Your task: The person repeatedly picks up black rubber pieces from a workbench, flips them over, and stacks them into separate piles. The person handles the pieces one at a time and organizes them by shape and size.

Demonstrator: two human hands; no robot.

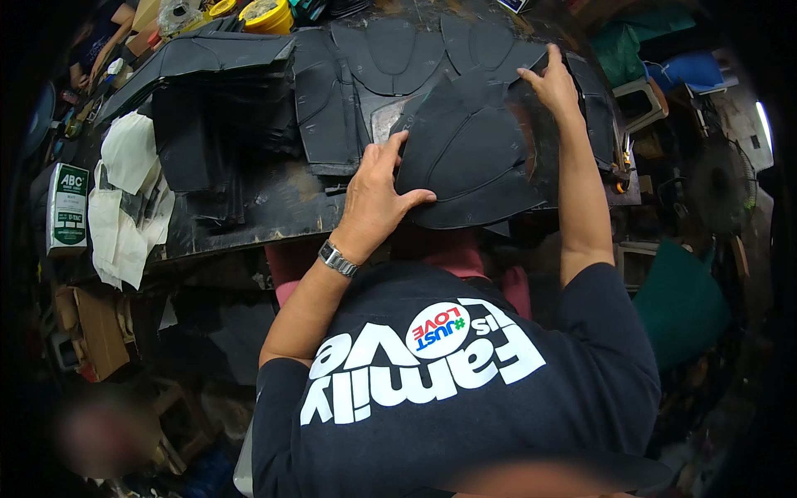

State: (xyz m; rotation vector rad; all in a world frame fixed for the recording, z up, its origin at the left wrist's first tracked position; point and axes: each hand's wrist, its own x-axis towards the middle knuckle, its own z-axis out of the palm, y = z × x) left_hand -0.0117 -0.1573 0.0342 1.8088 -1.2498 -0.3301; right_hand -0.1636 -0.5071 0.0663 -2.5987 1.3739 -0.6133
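A rounded black sheet piece (pixel 465 158) with a stitched or drawn line across it lies at the table's near edge, on other black pieces. My left hand (pixel 375 195) is at its left edge, thumb stretched over the surface and fingers apart along the side. Beyond its far right side, my right hand (pixel 554 87) is raised, with index finger and thumb spread, near the black pieces there. No object shows in its fingers. Curved black cut pieces (pixel 390 54) lie in a row along the far side. What is under the rounded piece is mostly hidden.
To the left rises a tall stack of black pieces (pixel 207 54). White cloth (pixel 129 158) and a green-and-white tin (pixel 68 207) stand at the left end. Yellow tubs (pixel 266 15) are at the back. A yellow-handled tool (pixel 621 184) lies at the right edge, a fan (pixel 718 187) beyond.
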